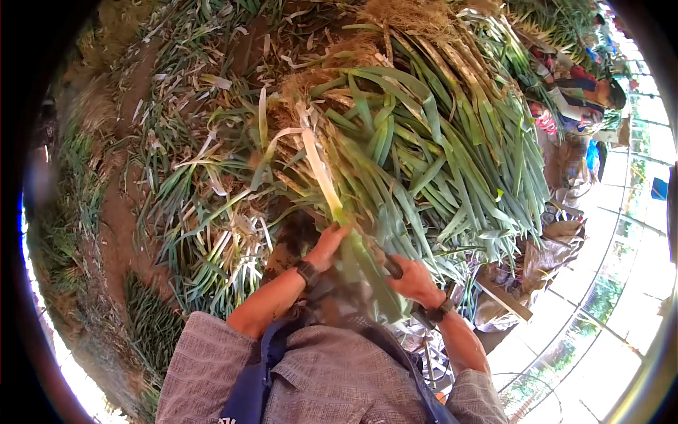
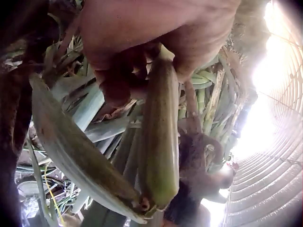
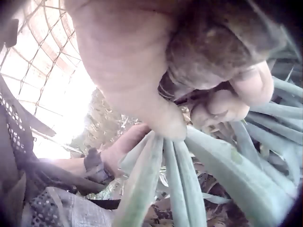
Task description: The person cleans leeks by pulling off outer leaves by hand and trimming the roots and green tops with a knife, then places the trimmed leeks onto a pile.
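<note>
Closest in, at the bottom of the head view: grey shirt (image 1: 332, 374) and blue strap (image 1: 253, 385), with a dark watch (image 1: 307, 272) on the left wrist and another on the right. Held a leek (image 1: 337, 208) in both hands just ahead of the chest. Wrapped the left hand (image 1: 326, 247) round the stalk from its left side, fingers (image 2: 118, 80) curled onto the green part in the left wrist view. Set the right hand (image 1: 415, 281) against the leaves from the right, clenched round a dark stub (image 1: 391, 267) sticking out toward the leek. Too blurred to name the stub. Impossible to tell about any pinch on the leaves as well. Kept the hands close together, leek between them, not touching each other.

Ran lengthwise away from the body, leaning a little to the left, with green leaf ends back toward the chest, pale shaft up the picture and root end toward the heap beyond.

Farther out, a big pile of leeks (image 1: 438, 148), leaves fanned down to the right and tufted roots at the top. Past that, trimmed leaves scattered over bare brown soil (image 1: 120, 226) at the left. Farthest, at the right edge, another person (image 1: 586, 92) beside the pile, under a bright greenhouse frame (image 1: 628, 212).
</note>
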Motion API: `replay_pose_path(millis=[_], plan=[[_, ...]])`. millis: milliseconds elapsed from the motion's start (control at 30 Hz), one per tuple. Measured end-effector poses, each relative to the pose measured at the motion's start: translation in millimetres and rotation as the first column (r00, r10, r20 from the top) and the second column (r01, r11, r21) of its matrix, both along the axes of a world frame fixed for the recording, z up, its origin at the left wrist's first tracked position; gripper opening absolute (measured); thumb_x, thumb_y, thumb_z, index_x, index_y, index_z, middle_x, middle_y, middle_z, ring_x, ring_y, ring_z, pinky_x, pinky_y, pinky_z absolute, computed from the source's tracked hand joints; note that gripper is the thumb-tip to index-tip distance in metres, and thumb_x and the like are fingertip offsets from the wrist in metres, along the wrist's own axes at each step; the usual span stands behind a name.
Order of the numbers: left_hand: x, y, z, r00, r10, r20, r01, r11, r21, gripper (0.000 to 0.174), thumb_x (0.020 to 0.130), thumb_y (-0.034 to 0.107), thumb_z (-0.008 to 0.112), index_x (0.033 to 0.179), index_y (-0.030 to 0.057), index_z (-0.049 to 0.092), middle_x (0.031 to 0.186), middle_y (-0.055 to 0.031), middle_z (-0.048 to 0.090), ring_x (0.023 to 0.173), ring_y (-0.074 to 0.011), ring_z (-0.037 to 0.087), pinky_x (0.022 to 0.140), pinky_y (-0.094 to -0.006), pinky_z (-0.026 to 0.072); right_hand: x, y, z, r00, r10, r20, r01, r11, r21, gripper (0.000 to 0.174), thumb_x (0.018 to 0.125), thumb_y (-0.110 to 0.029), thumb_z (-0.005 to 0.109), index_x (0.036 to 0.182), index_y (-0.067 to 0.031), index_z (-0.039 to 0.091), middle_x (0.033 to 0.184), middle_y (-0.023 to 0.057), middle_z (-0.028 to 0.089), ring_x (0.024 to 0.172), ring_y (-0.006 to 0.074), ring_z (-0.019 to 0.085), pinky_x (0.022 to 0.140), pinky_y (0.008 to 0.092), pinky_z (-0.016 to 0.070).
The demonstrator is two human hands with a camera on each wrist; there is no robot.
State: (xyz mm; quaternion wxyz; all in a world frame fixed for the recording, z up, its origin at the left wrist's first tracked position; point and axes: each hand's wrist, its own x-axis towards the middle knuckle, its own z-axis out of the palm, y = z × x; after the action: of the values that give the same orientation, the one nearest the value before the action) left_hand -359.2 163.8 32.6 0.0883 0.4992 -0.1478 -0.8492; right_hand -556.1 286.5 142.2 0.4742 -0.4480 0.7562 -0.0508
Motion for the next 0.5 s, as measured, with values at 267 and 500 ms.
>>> replay_pose_path(millis=[267, 500], plan=[[8.9, 48.4, 24.0, 0.945, -0.28, -0.169, 0.295, 0.953, 0.073, 0.037, 0.089, 0.02, 0.069, 0.12, 0.002, 0.059, 0.108, -0.0075, 0.066, 0.097, -0.0184, 0.064, 0.079, -0.0344, 0.0551, 7.8, 9.5, -27.8, 0.993, -0.073, 0.091, 0.082, 0.991, -0.105, 0.044, 0.079, -0.038, 0.072, 0.108, -0.0066, 0.062, 0.075, 0.0155, 0.063, 0.069, 0.0314, 0.062, 0.064, 0.0421, 0.0474], [14.0, 27.1, 23.7, 0.833, -0.546, -0.091, 0.528, 0.832, -0.17, 0.031, 0.092, 0.026, 0.064, 0.109, 0.0002, 0.068, 0.103, -0.0076, 0.069, 0.092, -0.0132, 0.063, 0.079, -0.0305, 0.0509, 14.3, 9.8, -69.1, 0.911, -0.221, 0.349, 0.227, 0.974, 0.025, 0.046, 0.081, -0.031, 0.074, 0.115, -0.0019, 0.062, 0.083, 0.0085, 0.067, 0.073, 0.0159, 0.06, 0.068, 0.0336, 0.0492]])
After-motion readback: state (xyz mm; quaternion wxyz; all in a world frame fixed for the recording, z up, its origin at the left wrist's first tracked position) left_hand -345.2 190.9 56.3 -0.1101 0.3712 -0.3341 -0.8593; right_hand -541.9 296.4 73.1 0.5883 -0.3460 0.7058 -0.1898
